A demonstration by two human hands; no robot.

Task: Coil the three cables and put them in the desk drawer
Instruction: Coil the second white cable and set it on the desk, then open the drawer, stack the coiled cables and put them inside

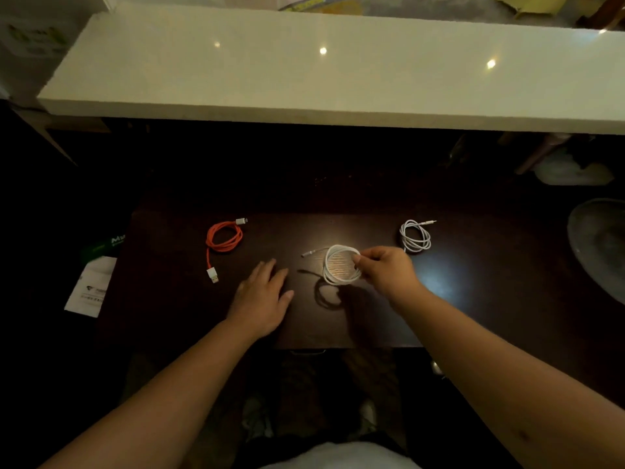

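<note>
Three cables are over a dark wooden desk (473, 299). An orange cable (224, 239) lies loosely coiled at the left, one plug trailing toward me. A thin white cable (415, 237) lies coiled at the right. My right hand (385, 270) pinches a coiled white cable (340, 265) at its right side and holds it a little above the desk, its shadow below it and one end sticking out left. My left hand (262, 297) rests flat on the desk, fingers apart, holding nothing. No drawer shows clearly; a metal handle (307, 351) peeks out under the desk's front edge.
A pale stone counter (338, 72) overhangs the back of the desk. A white paper packet (89, 286) and a green item (101, 245) lie off the left edge. A grey round object (598, 245) sits at far right. My legs are below the front edge.
</note>
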